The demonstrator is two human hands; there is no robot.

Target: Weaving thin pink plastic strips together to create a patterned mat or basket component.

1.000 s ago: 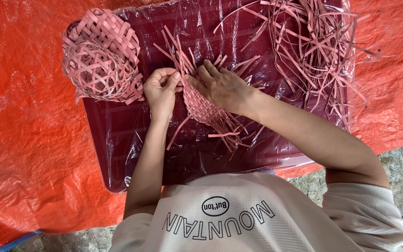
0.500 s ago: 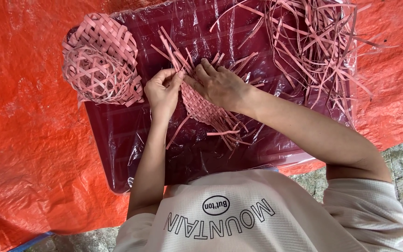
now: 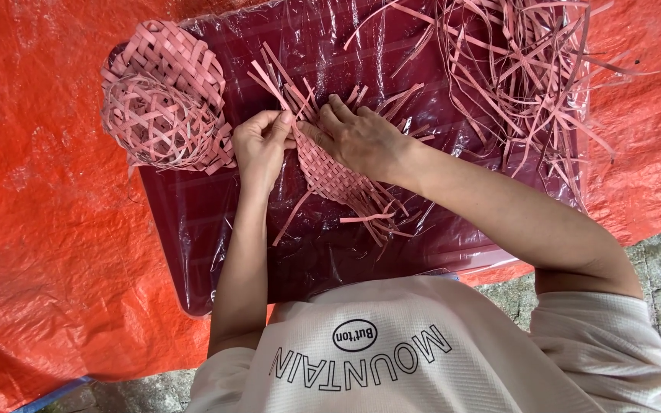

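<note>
While both hands have barely shifted, left hand [image 3: 260, 144] and right hand [image 3: 357, 138] pinch pink strips of the woven mat [image 3: 329, 170] on the maroon board [image 3: 216, 252]; weaving continues mid-row.

Left hand [image 3: 260, 147]: fingers curled, fingertips pinched together, knuckles up.
Right hand [image 3: 359, 138]: palm down (fingers spread a little), fingertips meeting the left ones.
Forearms: both bare, converging forward.
</note>
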